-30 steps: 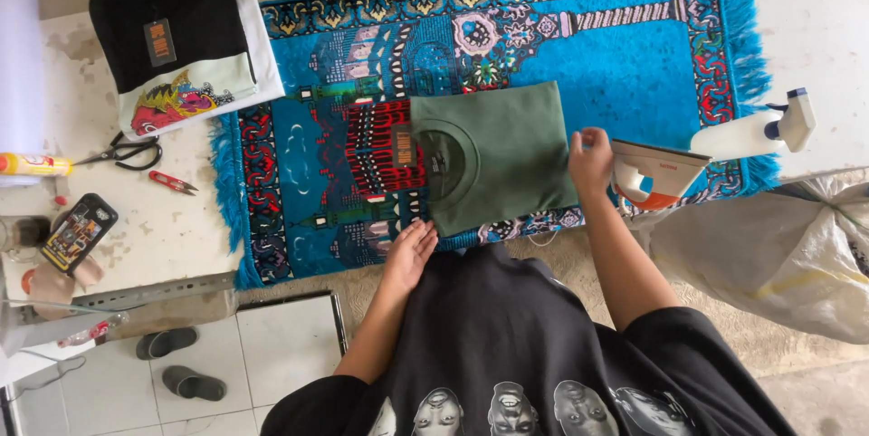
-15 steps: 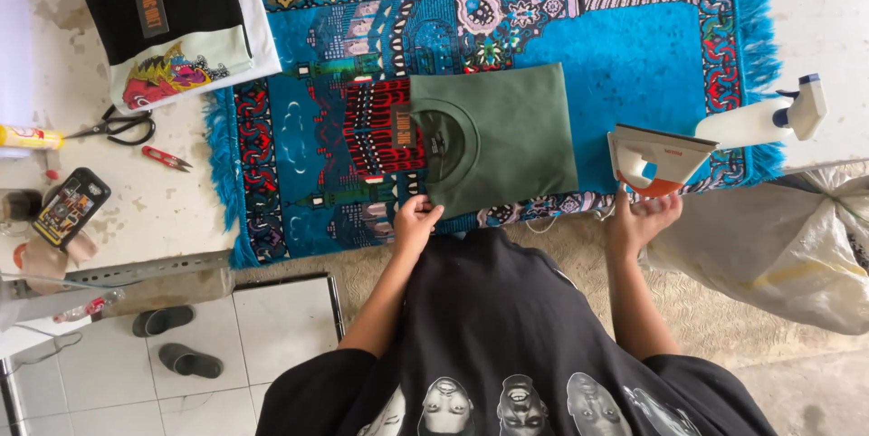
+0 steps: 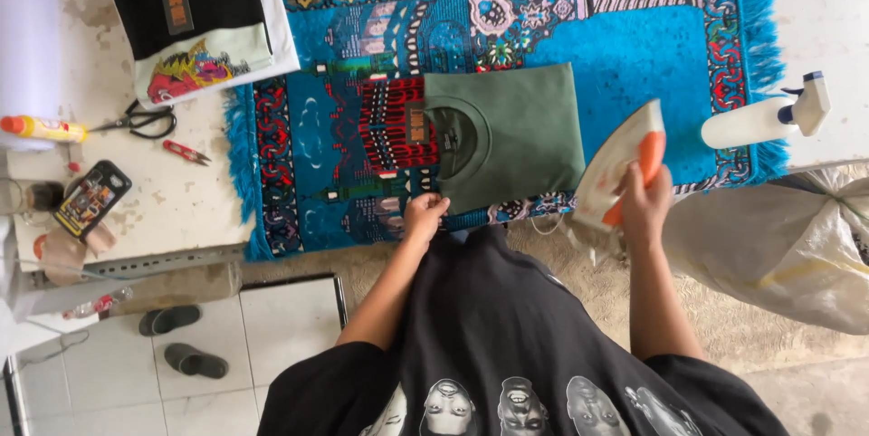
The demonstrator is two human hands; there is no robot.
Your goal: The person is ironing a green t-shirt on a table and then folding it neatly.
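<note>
A folded dark green shirt (image 3: 507, 133) lies on a blue patterned rug (image 3: 634, 47) spread over the table. My left hand (image 3: 424, 216) rests on the shirt's near left corner, fingers curled on the cloth. My right hand (image 3: 644, 199) grips the orange handle of a white clothes iron (image 3: 615, 164), lifted and tilted just right of the shirt. My black printed shirt fills the bottom of the view.
A white spray bottle (image 3: 765, 119) lies at the rug's right edge. Folded shirts (image 3: 195, 19) are stacked at the back left. Scissors (image 3: 140, 121), a small red clipper (image 3: 187, 153), a phone (image 3: 90, 199) and a yellow tube (image 3: 41, 128) lie left. A pale sack (image 3: 778, 246) sits right; sandals (image 3: 181, 341) lie on the floor tiles.
My right hand has left the shirt's edge, taken hold of the iron and lifted it toward the shirt. My left hand has stayed on the shirt's near corner.
</note>
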